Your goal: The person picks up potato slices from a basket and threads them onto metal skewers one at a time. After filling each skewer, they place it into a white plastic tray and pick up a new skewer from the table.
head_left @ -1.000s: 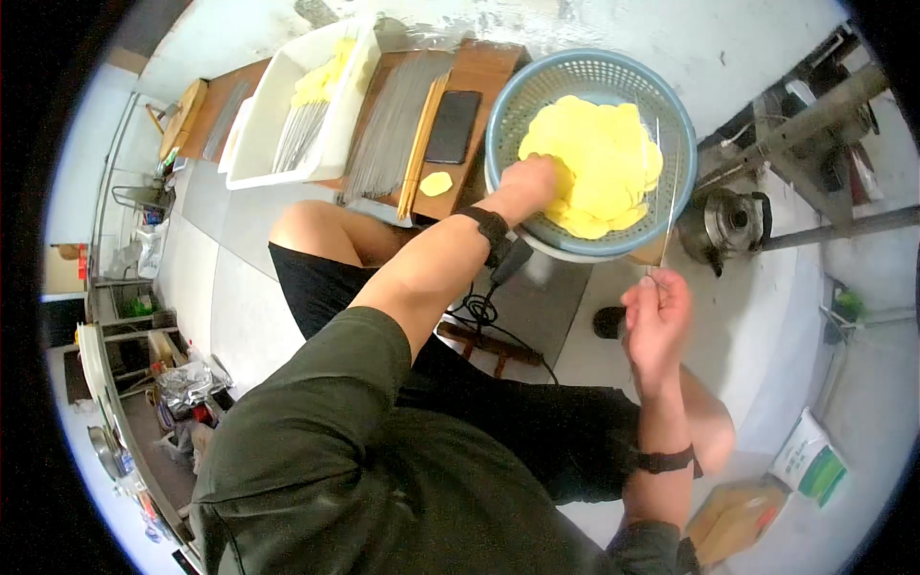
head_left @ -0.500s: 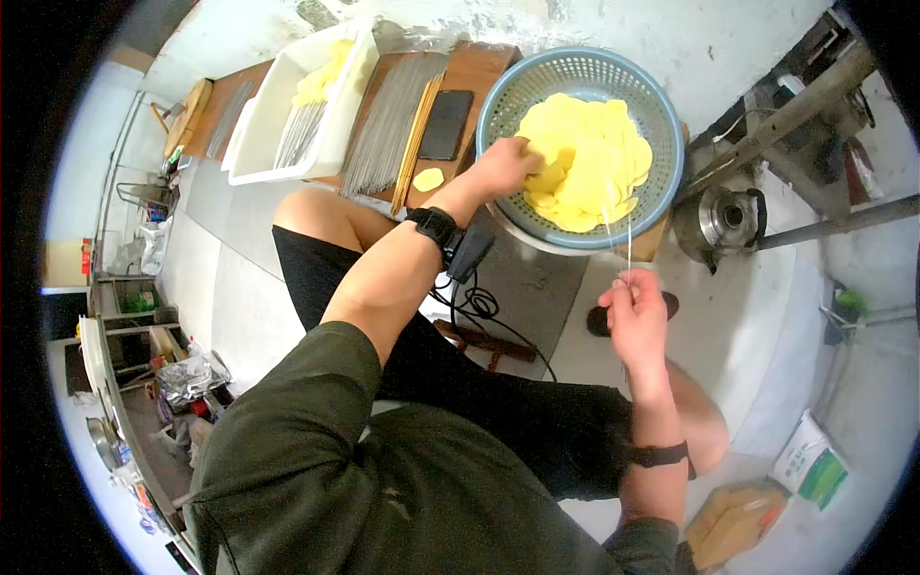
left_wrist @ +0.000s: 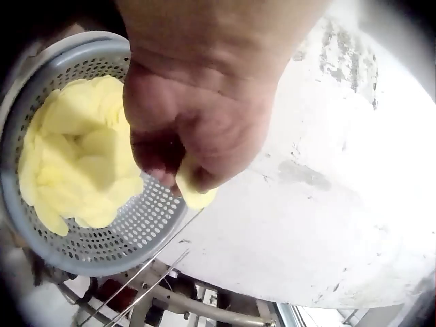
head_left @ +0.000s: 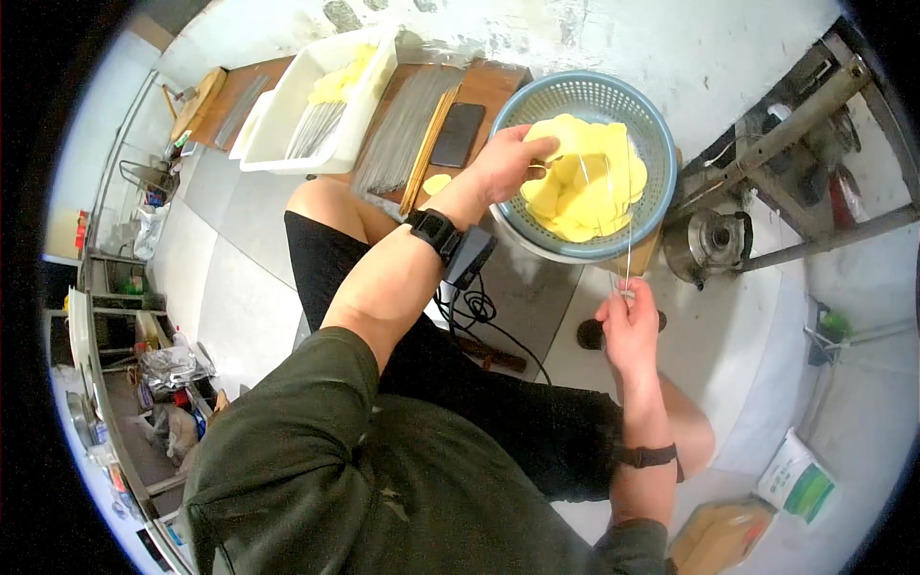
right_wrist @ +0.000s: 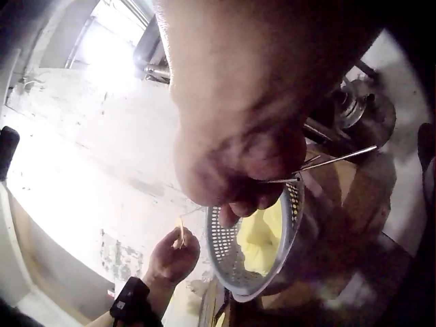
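My left hand (head_left: 508,165) pinches a thin yellow potato slice (left_wrist: 195,185) between thumb and fingers, over the left side of a blue-grey colander (head_left: 661,182). A heap of similar yellow slices (head_left: 586,206) fills the colander's middle. Lower right of it, my right hand (head_left: 632,331) grips thin metal skewers (head_left: 630,251), two of which show. They point up from the fingers and cross in front of the colander in the head view. In the left wrist view, one skewer tip comes close beneath the pinched slice. Skewer ends also stick out behind the right hand (right_wrist: 238,163).
On the wooden bench left of the colander lie a black phone (head_left: 457,135), bamboo sticks (head_left: 429,149) and many metal skewers (head_left: 407,129). A white tub (head_left: 251,153) holds skewered slices. One loose slice (head_left: 437,183) lies near the phone. A metal kettle (head_left: 714,244) stands at right.
My left hand has come up out of the heap with a slice. My right hand has shifted left and slightly down, bringing the skewers across the colander's front.
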